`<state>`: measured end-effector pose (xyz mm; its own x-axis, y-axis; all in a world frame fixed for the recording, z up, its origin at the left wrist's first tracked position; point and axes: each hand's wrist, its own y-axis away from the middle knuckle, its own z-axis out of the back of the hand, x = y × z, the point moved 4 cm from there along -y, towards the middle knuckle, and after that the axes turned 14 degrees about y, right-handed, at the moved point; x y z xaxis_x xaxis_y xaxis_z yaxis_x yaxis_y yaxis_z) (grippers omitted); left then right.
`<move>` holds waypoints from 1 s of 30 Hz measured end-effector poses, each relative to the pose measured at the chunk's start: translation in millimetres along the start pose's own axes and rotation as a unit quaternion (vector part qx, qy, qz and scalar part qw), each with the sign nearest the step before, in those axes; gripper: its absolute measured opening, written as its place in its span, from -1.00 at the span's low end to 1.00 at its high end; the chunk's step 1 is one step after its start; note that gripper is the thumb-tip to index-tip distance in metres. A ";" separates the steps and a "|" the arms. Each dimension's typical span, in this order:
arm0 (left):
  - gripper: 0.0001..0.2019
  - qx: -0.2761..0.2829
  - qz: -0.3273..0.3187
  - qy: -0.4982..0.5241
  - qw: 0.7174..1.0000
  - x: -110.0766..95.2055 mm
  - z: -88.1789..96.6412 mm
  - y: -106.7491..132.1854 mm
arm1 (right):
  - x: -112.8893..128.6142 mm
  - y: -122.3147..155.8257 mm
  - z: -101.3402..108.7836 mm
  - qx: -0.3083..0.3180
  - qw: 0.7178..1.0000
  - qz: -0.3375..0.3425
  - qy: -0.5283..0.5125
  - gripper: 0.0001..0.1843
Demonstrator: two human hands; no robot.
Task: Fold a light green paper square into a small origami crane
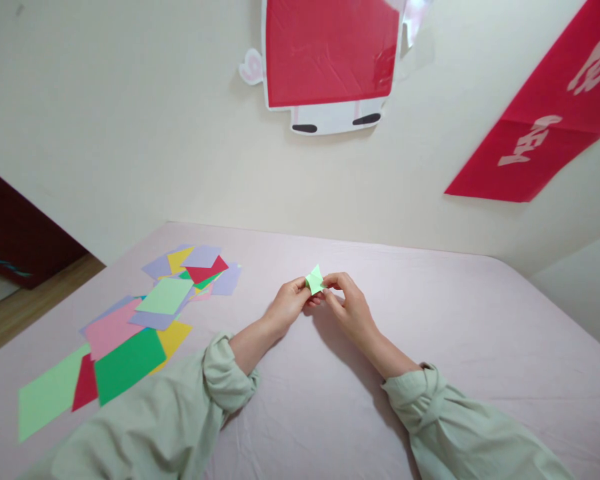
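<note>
A small light green folded paper [315, 280] with pointed corners is held up between my two hands, above the middle of the table. My left hand [287, 303] pinches its left side between thumb and fingers, with some fingertips showing beneath it. On the other side, my right hand [349, 300] has its thumb and index finger closed on the paper's right edge. Part of the folded paper is covered by the fingers.
Loose coloured paper sheets, among them a green sheet [130, 363] and a pink sheet [114, 327], lie overlapping on the left of the cloth-covered table [480, 333]. The wall [180, 133] rises behind the table's far edge, with a red banner [525, 140] on it.
</note>
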<state>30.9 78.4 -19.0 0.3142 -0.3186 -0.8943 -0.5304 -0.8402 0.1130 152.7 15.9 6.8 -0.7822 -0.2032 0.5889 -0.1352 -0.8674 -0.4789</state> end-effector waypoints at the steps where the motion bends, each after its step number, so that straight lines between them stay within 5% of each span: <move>1: -0.84 0.000 0.001 -0.007 1.000 0.7 0.1 -0.2 | -0.9 -0.2 -0.2 -0.001 1.000 -0.004 0.002 -0.88; 7: -0.91 0.027 -0.059 -0.115 0.991 4.6 1.2 -0.2 | -2.9 -1.6 0.4 -0.002 1.000 -0.026 0.006 -0.90; 11: -0.61 -0.011 -0.143 -0.221 0.965 2.5 8.4 -1.2 | -7.2 -1.9 1.6 -0.019 0.999 -0.036 0.005 -0.90; 17: -0.41 0.019 -0.271 -0.367 0.890 -10.3 1.7 9.1 | -10.9 -1.6 0.6 -0.012 0.998 -0.056 0.004 -0.89; 23: -0.69 0.042 -0.300 -0.487 0.819 -18.3 -7.2 18.2 | -13.2 -0.1 -3.1 0.000 0.995 -0.095 -0.026 -0.89; 30: -0.80 0.037 -0.271 -0.466 0.841 -15.3 -1.9 13.3 | -18.3 0.0 -8.0 0.015 0.992 -0.106 -0.071 -0.89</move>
<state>20.5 71.2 -3.0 -0.2105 0.6140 -0.7608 -0.5657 -0.7112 -0.4174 162.1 23.2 -9.2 -0.6451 -0.0753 0.7604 -0.2664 -0.9105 -0.3163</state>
